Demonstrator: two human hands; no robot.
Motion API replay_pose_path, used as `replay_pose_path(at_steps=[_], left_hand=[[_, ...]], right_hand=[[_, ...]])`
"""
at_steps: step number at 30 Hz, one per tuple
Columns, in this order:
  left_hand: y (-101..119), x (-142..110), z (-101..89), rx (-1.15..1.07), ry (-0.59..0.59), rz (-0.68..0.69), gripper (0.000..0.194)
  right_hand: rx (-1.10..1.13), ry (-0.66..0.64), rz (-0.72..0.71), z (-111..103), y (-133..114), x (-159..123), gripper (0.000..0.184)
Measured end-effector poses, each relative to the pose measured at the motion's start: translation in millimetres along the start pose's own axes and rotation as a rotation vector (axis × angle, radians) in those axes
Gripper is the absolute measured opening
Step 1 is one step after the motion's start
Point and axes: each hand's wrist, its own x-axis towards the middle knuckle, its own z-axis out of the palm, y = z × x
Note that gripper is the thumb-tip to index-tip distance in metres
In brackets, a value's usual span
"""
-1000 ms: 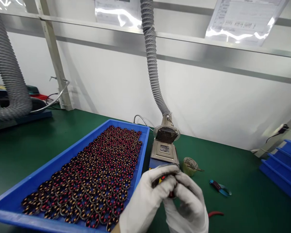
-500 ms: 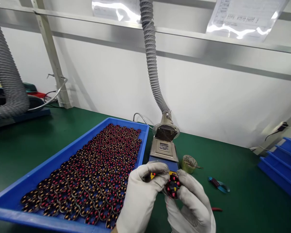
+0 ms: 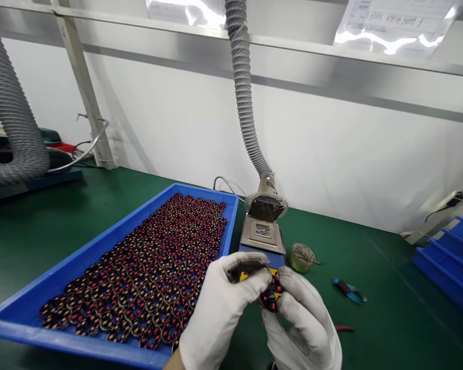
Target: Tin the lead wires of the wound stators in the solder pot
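Both my hands wear white gloves and meet low in the middle of the view. My left hand (image 3: 219,313) and my right hand (image 3: 304,324) pinch a small round coil part (image 3: 272,297) with red and yellow windings between their fingertips. Left of them lies a long blue tray (image 3: 111,241) packed with several rows of the same coil parts (image 3: 158,272). Just behind my hands stands a small solder pot (image 3: 263,234) under a grey extraction hose (image 3: 247,103).
A small round tin (image 3: 301,257) sits right of the solder pot. Blue-handled cutters (image 3: 349,290) lie on the green mat (image 3: 389,308), with a red-handled tool (image 3: 343,329) nearer me. Stacked blue trays (image 3: 451,257) fill the right edge. A second thick hose (image 3: 11,118) hangs at the left.
My hands have turned the coil part between the fingertips, so its red and yellow windings show. The view has shifted slightly; nothing on the mat has moved.
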Motion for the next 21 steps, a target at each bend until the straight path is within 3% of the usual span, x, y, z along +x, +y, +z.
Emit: replay_pose_path(at_steps=[4, 7, 10, 14, 17, 21], left_hand=[[-1.5, 0.1, -3.7, -0.034, -0.094, 0.050, 0.025], [-3.3, 0.4, -2.8, 0.019, -0.170, -0.006, 0.014], [-5.8, 2.9, -2.8, 0.075, -0.042, 0.084, 0.003], [-3.7, 7.4, -9.2, 0.057, 0.202, 0.183, 0.011], [3.4, 5.7, -17.1, 0.151, 0.290, 0.244, 0.013], [8.6, -3.9, -38.6, 0.672, 0.122, 0.463, 0.018]], right_hand=[[0.028, -0.018, -0.004, -0.5, 1.4, -1.1, 0.067], [0.010, -0.054, -0.040, 0.6, 1.3, -0.4, 0.072], [-0.022, -0.060, -0.001, 2.0, 0.6, -0.1, 0.073], [-0.003, 0.060, 0.096, 3.6, -1.3, -3.8, 0.067], [0.048, 0.096, 0.208, 3.2, -4.0, -6.7, 0.058], [0.287, 0.099, 0.553, -3.9, 2.7, 2.3, 0.042]])
